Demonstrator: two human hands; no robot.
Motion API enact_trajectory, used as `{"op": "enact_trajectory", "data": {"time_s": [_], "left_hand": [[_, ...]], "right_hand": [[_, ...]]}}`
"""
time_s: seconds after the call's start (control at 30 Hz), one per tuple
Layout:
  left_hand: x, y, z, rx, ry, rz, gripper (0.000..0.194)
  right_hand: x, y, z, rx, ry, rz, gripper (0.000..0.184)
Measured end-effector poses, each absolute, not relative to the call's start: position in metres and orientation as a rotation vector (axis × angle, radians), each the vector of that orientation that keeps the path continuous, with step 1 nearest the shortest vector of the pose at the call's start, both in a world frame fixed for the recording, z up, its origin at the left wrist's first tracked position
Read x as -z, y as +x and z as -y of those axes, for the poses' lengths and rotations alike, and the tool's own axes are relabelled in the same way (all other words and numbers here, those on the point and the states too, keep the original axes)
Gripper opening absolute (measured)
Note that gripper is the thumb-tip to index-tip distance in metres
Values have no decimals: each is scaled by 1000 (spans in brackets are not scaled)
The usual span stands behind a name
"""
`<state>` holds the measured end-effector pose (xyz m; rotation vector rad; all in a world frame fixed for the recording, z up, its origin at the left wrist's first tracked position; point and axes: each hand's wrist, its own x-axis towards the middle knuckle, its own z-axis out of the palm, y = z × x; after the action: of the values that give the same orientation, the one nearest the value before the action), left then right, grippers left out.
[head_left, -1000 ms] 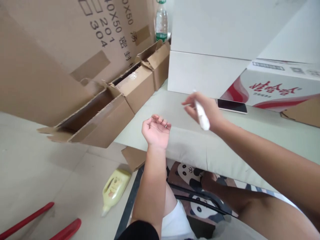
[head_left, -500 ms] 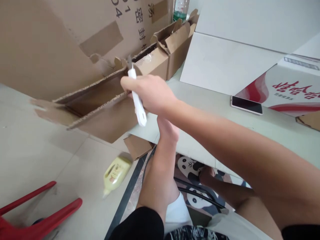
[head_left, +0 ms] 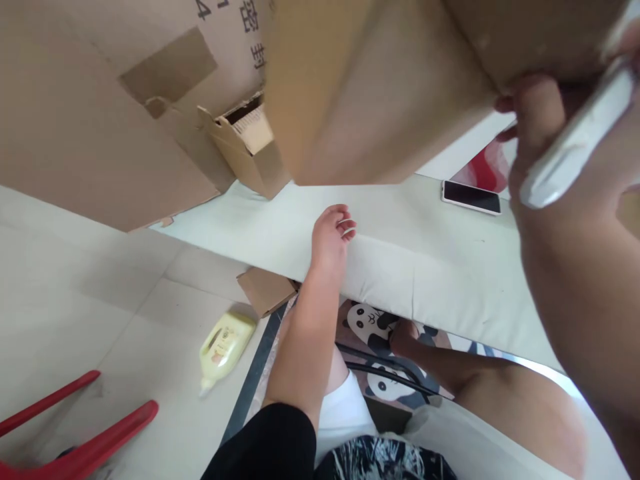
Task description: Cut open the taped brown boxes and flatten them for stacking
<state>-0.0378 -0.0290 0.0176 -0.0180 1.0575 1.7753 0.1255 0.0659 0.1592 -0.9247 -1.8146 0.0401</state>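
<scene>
We had the right hand (head_left: 600,167) closed around a white handle (head_left: 575,140), which lay slantwise across it, while the fingers also pressed at the edge of a raised cardboard carton (head_left: 380,100). Part of that grip ran out of view at the upper right, so we could not tell how every finger sat. Our left hand (head_left: 330,233) was empty, its fingers loosely curled and slightly apart, over the pale bench cover (head_left: 425,267).

The raised carton filled the top middle of the view, tilted above the bench, with its lower edge beyond our left hand. It partly hid a smaller open box (head_left: 265,167) standing near the bench's far edge. To the left of that stood a large printed carton (head_left: 90,120) with a strip of brown tape (head_left: 170,70) and dark characters on its side.

A phone (head_left: 471,197) lay screen up on the bench, between our two hands and just beside a white box with a red pattern (head_left: 485,167). Below the bench's left end, a folded piece of cardboard (head_left: 267,290) was near a yellow bottle (head_left: 227,347), which lay on the tiled floor (head_left: 135,347). Two red bars (head_left: 110,440) reached in at the lower left. Under the bench we saw a panda-print mat (head_left: 370,323), with black bars (head_left: 385,377) crossing over it.
</scene>
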Motion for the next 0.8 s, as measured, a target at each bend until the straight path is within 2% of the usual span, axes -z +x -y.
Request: {"op": "enact_trajectory", "data": {"time_s": [0.07,0.17,0.27,0.37,0.5,0.6,0.73,0.8], "left_hand": [[-15,-42,27,-1889,-73,-1094,12],[-15,-45,27,-2105,21,-1173,5],[-19,-41,30,-2209,362,-1134,19],[-21,-32,36,-2118,662,-1016,32],[-25,-23,41,-1946,787,-1003,23],[-40,-31,43,-2046,726,-1006,19],[-62,-83,64,-2269,644,-1107,8],[-52,-124,93,-2274,672,-1306,14]], "right_hand": [[-138,162,-69,90,-926,1775,3],[-107,200,-60,72,-1097,1762,8],[-84,221,-43,60,-1098,1866,13],[-72,234,-24,-23,-853,2014,4],[-70,245,-8,-132,-713,2102,16],[-69,250,-1,-124,-746,2078,18],[-61,257,2,-119,-797,2049,12],[-57,259,2,-127,-835,1996,23]]}}
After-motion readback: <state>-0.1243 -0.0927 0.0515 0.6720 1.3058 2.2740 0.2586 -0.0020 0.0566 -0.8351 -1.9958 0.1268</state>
